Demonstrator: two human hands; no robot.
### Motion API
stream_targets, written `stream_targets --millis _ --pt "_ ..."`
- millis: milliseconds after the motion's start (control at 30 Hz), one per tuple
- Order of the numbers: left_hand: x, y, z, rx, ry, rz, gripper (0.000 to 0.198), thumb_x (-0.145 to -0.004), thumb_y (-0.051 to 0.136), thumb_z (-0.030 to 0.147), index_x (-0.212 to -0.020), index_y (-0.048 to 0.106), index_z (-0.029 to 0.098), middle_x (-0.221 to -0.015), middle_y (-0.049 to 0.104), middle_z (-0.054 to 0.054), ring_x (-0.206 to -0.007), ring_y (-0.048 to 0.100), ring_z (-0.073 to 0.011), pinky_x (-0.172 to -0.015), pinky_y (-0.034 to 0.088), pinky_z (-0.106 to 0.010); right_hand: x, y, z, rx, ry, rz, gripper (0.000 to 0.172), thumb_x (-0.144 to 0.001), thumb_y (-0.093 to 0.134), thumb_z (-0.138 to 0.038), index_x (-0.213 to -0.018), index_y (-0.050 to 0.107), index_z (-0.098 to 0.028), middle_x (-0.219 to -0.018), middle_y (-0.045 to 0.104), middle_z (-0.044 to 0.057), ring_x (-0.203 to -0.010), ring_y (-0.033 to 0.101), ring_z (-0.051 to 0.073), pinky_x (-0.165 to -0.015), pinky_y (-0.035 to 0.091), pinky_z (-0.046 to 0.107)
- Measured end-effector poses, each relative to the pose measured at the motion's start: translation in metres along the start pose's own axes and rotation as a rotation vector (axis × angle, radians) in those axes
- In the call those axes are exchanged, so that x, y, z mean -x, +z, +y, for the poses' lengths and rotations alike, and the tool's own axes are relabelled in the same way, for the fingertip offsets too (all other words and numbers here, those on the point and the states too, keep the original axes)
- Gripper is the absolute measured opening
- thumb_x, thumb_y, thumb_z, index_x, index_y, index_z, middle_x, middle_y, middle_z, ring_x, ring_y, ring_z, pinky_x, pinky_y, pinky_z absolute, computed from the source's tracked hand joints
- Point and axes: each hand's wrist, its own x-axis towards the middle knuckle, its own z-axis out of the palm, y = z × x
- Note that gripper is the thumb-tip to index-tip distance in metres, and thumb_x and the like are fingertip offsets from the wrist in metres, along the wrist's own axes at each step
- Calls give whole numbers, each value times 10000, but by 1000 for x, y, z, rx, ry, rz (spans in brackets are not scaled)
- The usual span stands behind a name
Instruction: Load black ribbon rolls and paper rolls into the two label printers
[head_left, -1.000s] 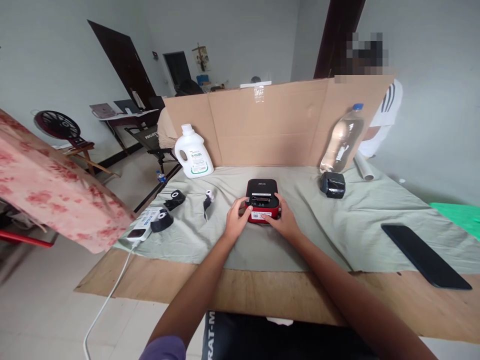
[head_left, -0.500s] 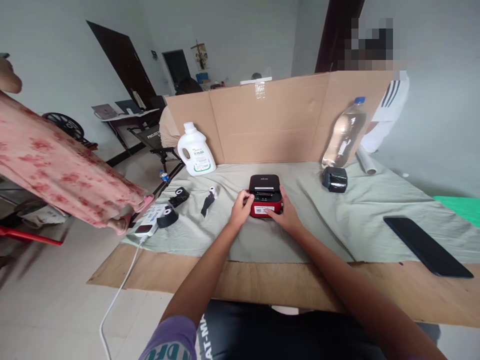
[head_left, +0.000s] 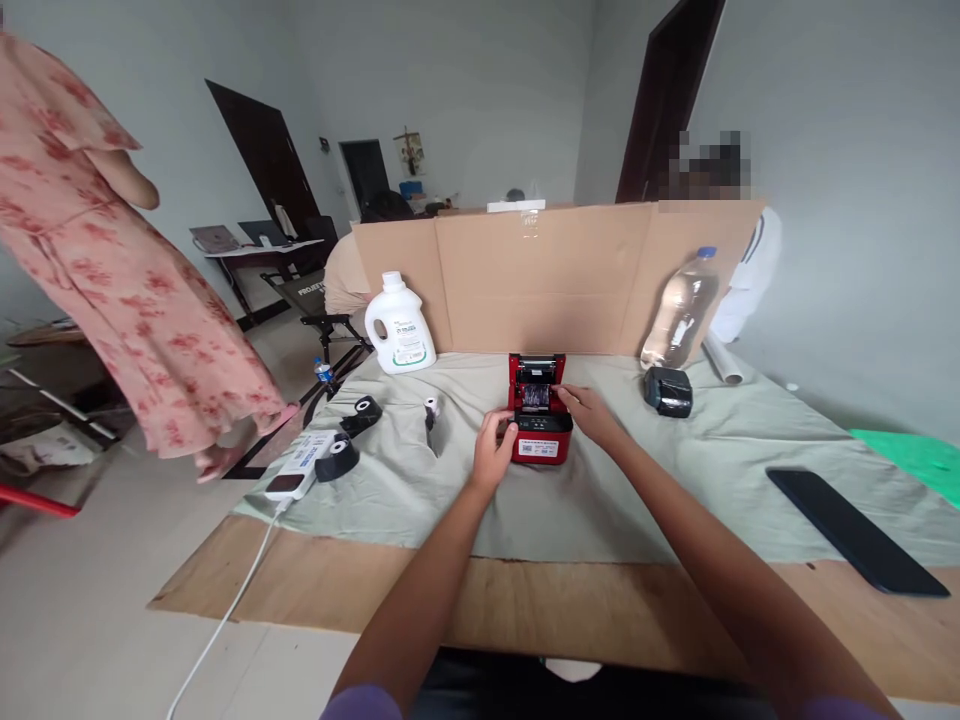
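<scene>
A small red and black label printer (head_left: 541, 445) stands on the green cloth with its lid (head_left: 537, 370) raised, showing a dark shiny roll (head_left: 536, 396) inside. My left hand (head_left: 493, 448) grips the printer's left side, thumb near its front top edge. At the right edge of the raised lid is my right hand (head_left: 589, 412), its fingers closed on that edge. To the left lie a small roll with a black strip (head_left: 431, 425), and two black rolls with white cores, one farther (head_left: 364, 412) and one nearer (head_left: 337, 457).
Behind stands a cardboard screen (head_left: 540, 280), with a white jug (head_left: 401, 325) left and a water bottle (head_left: 681, 310) right. A black taped object (head_left: 668, 391), a phone (head_left: 855, 530) and a power strip (head_left: 304, 465) lie on the cloth. A person in a floral dress (head_left: 142, 290) stands left.
The printer's lid has swung up and back, exposing the inside. My right hand has moved from the printer's front to the lid's edge. The view has tilted up slightly.
</scene>
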Motion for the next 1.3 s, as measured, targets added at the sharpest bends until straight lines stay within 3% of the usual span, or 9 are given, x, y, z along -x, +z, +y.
stream_targets --millis 133,267,467,667,867,1000,1100,1200,1300 --pt "-1 0 1 -12 10 0 263 -983 494 391 -1140 606 211 -1223 624 -97 -1140 614 -209 -975 507 -344 -15 3 -17 1 22 -114 484 -957 452 -456 -1373 583 -248 -1179 732 86 -1244 584 274 -1126 357 512" --pt "-1 0 2 -27 20 0 233 -983 496 361 -1130 605 217 -1233 612 -92 -1145 607 -207 -965 516 -344 -17 4 -22 -106 0 -173 444 -993 344 -386 -1280 602 -168 -958 772 94 -871 705 202 -891 537 372" --pt "-1 -1 3 -31 21 -4 238 -982 503 352 -1151 602 217 -1201 620 -94 -1164 600 -215 -1009 497 -377 -56 4 -39 450 -43 -627 348 -773 599 -125 -1078 739 -214 -1130 753 48 -1053 680 225 -931 509 296" --pt "-2 -2 3 -56 42 -12 224 -976 519 333 -1143 605 211 -1161 622 -92 -1125 607 -211 -985 508 -378 -85 30 -68 640 53 -842 222 -571 648 -29 -728 758 -142 -608 689 60 -614 665 239 -635 528 328" --pt "-3 -2 4 -71 61 7 204 -967 532 309 -1134 606 221 -1163 614 -83 -1134 604 -205 -1011 494 -375 -79 33 -77 687 34 -802 125 -570 681 -21 -615 699 -136 -588 648 61 -651 647 232 -648 500 315" --pt "-2 -3 7 -69 68 6 198 -969 529 307 -1133 604 225 -1156 611 -78 -1129 604 -200 -1014 493 -364 -70 1 -89 597 -24 -676 202 -727 691 -161 -922 746 -159 -842 721 72 -800 653 212 -717 497 295" --pt "-1 -4 10 -62 48 2 203 -974 526 337 -1123 611 228 -1172 609 -80 -1133 607 -202 -1020 493 -366 -62 -12 -115 232 -41 -526 355 -843 616 -347 -1163 698 -216 -901 718 42 -712 623 157 -617 476 258" --pt "-2 -4 11 -64 54 20 217 -968 536 355 -1129 617 234 -1180 616 -76 -1143 605 -203 -1041 482 -367 -60 17 -152 -111 -43 -406 358 -798 642 -367 -1098 715 -185 -751 672 18 -555 526 113 -510 405 237" --pt "-4 -2 6 -68 46 16 213 -939 574 320 -1128 623 235 -1173 629 -77 -1140 608 -217 -1038 485 -386 -68 84 -185 1 -153 -400 305 -767 647 -292 -1049 708 -195 -840 697 2 -632 565 109 -596 446 228"
